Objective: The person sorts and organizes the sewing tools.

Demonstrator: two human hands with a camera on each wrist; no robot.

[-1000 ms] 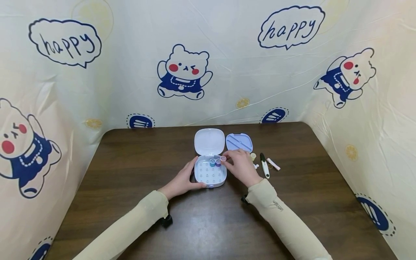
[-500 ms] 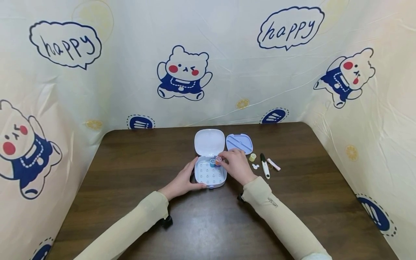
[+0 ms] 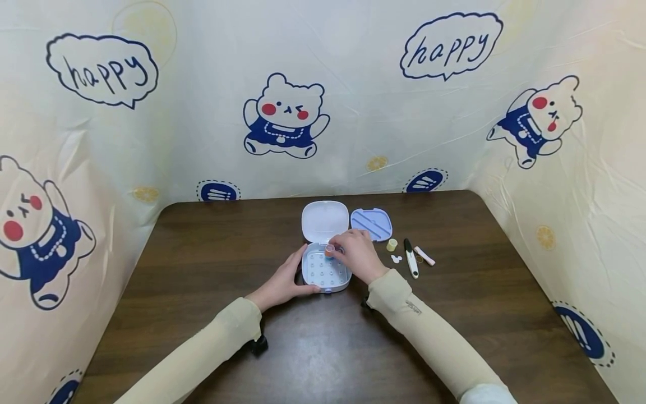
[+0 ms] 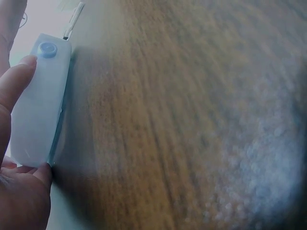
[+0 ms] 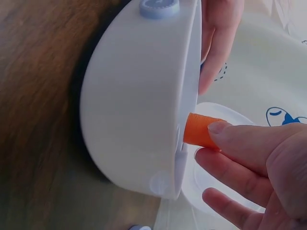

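Note:
My right hand [image 3: 359, 255] pinches an orange thread spool [image 5: 199, 129] between thumb and fingers. It holds the spool over the back of an open white sewing box [image 3: 328, 279], whose floor carries rows of small pegs. In the right wrist view the spool's lower end is right at the box rim. The spools standing at the back of the box are hidden by the right hand and the orange spool. My left hand [image 3: 282, 280] grips the box's left side, its thumb [image 4: 21, 79] at the front near the round latch [image 4: 47, 49].
The box's lid [image 3: 325, 220] lies back behind it. To the right are a blue divided tray [image 3: 371, 223], a yellow spool [image 3: 391, 244], a small white three-lobed piece [image 3: 396, 258], a black-and-white slim tool [image 3: 411, 258] and a pinkish-white stick [image 3: 424, 255].
My right hand has carried the orange spool leftward, from the box's right back corner to over its back middle, covering the spools there. The left hand has stayed on the box.

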